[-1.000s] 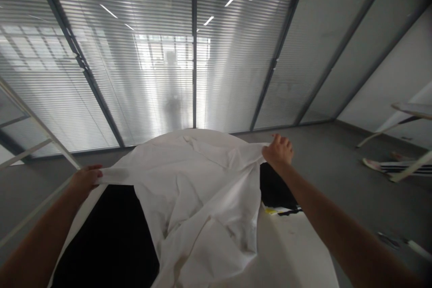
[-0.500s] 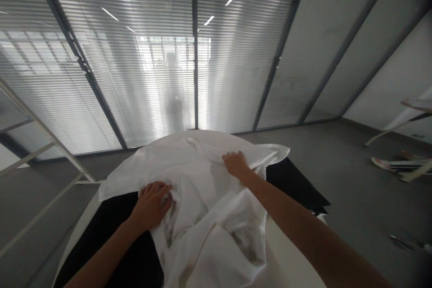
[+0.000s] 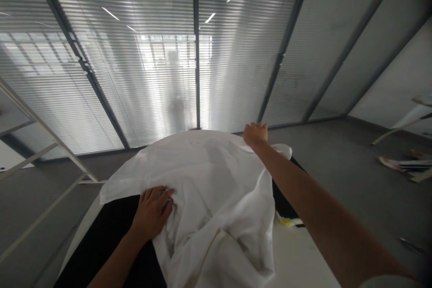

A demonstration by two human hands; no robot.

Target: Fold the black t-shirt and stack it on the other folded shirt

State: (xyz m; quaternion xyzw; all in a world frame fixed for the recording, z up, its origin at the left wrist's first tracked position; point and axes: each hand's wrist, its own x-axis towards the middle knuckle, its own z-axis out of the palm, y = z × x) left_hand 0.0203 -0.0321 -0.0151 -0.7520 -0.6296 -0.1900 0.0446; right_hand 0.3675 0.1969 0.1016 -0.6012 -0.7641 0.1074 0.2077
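Observation:
A white shirt [image 3: 202, 180] lies spread and partly rumpled over a round table, its near part in loose folds. My left hand [image 3: 153, 211] rests on the shirt's left side, fingers bent a little and the thumb apart from them. At the far right edge my right hand [image 3: 255, 135] is closed on the shirt's fabric, with the knuckles up. Black cloth [image 3: 101, 234] shows beneath the shirt on the left, and some more black material lies under my right forearm.
The pale tabletop [image 3: 297, 252] shows at the lower right, beside a yellow-and-white strip [image 3: 288, 221]. A white metal frame [image 3: 50, 135] stands on the left. Blinds behind glass panels [image 3: 162, 90] rise beyond the table. Striped pieces [image 3: 398, 164] lie on the floor at right.
My right hand has moved up and to the right, drawing the shirt's far right part flatter. The left hand has stayed almost in place.

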